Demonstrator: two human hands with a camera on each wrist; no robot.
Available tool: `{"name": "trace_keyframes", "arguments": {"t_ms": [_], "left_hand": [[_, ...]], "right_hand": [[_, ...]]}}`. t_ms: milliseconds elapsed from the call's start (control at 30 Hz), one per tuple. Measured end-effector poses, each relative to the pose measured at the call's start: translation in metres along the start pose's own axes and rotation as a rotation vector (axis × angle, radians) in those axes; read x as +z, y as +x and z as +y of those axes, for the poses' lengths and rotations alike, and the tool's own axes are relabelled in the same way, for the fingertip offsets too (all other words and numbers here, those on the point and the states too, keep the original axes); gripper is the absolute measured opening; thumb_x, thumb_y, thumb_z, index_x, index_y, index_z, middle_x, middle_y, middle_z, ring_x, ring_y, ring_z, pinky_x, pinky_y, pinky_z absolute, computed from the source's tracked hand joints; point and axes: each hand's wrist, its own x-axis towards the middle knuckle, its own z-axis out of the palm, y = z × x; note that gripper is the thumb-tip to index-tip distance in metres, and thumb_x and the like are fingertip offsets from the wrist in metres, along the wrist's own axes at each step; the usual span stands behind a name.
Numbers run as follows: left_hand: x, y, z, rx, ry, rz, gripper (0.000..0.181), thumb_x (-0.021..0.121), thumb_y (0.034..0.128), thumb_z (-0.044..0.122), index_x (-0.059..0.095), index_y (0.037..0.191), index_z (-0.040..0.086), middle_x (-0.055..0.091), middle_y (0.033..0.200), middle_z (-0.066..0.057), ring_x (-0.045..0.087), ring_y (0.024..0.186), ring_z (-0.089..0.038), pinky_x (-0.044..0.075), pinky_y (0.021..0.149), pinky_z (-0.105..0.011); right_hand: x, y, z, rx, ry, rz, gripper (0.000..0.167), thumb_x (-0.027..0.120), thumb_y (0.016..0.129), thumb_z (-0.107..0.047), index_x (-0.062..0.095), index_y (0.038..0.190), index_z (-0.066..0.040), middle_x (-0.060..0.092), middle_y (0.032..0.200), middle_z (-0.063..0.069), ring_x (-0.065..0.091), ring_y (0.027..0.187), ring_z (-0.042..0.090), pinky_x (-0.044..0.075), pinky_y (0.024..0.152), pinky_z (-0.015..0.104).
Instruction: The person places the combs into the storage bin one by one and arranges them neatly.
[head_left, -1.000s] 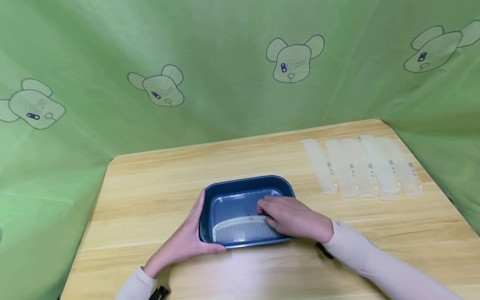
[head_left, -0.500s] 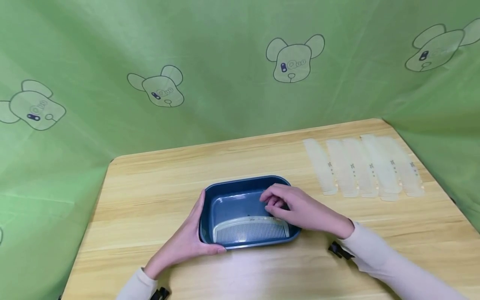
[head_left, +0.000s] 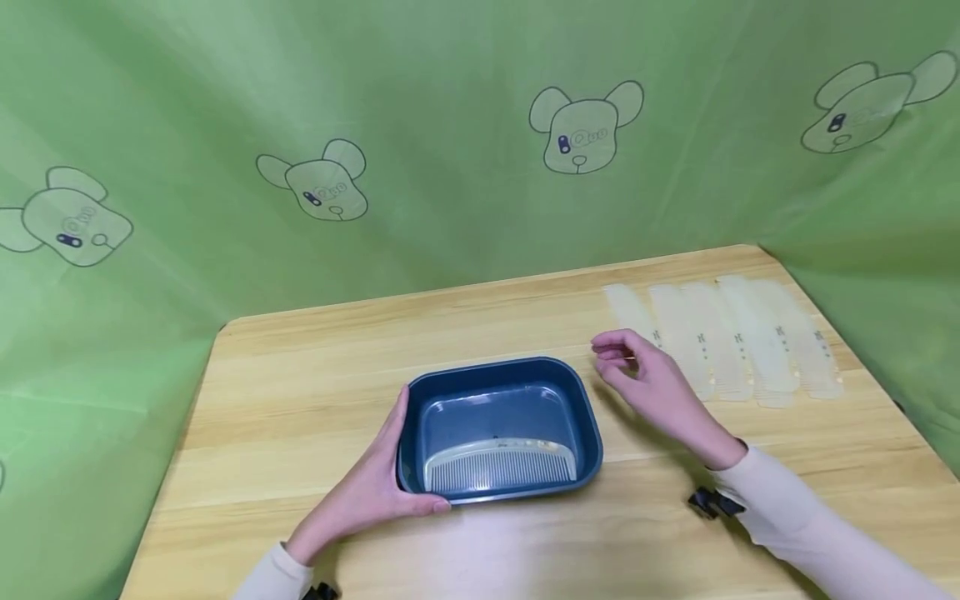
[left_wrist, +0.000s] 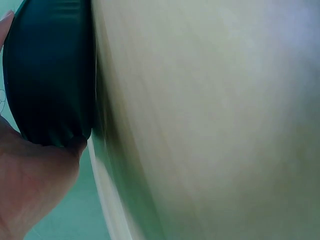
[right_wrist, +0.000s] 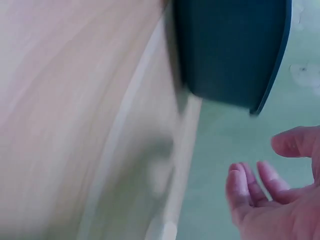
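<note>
A dark blue tray point(head_left: 480, 410) stands on the table, with a pale comb point(head_left: 501, 465) lying along its near side. My left hand point(head_left: 371, 475) grips the tray's left end, thumb at the near edge and fingers along the left side. In the left wrist view, my left hand point(left_wrist: 37, 175) meets the end of the dark tray point(left_wrist: 52, 70). Over the table to the right of the tray, my right hand point(head_left: 652, 379) is empty, its fingers loosely bent. The right wrist view shows my right hand point(right_wrist: 280, 195) apart from the tray point(right_wrist: 230, 50).
Several translucent pale combs point(head_left: 750, 342) lie side by side at the table's back right, some overlapping; my right hand partly covers the leftmost. A green curtain point(head_left: 450, 100) with bear-head drawings hangs behind the wooden table point(head_left: 300, 358).
My right hand has let go of the comb in the tray, lifted, and moved right, out past the tray's rim towards the row of combs. The left hand keeps its grip.
</note>
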Motion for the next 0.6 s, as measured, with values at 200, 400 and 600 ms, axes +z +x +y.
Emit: {"name": "trace_keyframes", "arguments": {"t_ms": [200, 400, 600], "left_hand": [[0.000, -0.002, -0.001, 0.005, 0.008, 0.004, 0.155, 0.104, 0.0710, 0.048, -0.008, 0.177, 0.026, 0.001, 0.181, -0.015, 0.011, 0.163, -0.041, 0.022, 0.123, -0.066], [-0.001, -0.001, -0.001, 0.012, 0.000, 0.002, 0.154, 0.104, 0.0714, 0.047, -0.007, 0.177, 0.027, 0.000, 0.182, -0.012, 0.011, 0.163, -0.040, 0.022, 0.123, -0.066], [0.000, -0.001, -0.002, 0.022, 0.002, 0.005, 0.154, 0.104, 0.0715, 0.046, -0.008, 0.176, 0.029, 0.001, 0.182, -0.014, 0.011, 0.163, -0.040, 0.022, 0.123, -0.066]], "right_hand": [[-0.015, 0.006, 0.020, 0.126, -0.144, 0.029, 0.061, 0.074, 0.105, -0.025, 0.053, 0.150, 0.010, 0.057, 0.137, 0.030, 0.058, 0.117, 0.043, 0.048, 0.098, 0.055], [-0.028, 0.015, 0.037, 0.167, -0.235, 0.023, 0.078, 0.078, 0.102, -0.026, 0.043, 0.151, 0.022, 0.048, 0.137, 0.042, 0.047, 0.122, 0.053, 0.041, 0.102, 0.068], [-0.038, 0.022, 0.045, 0.218, -0.291, -0.010, 0.087, 0.081, 0.097, -0.023, 0.035, 0.151, 0.028, 0.043, 0.140, 0.050, 0.041, 0.131, 0.063, 0.036, 0.110, 0.074]]}}
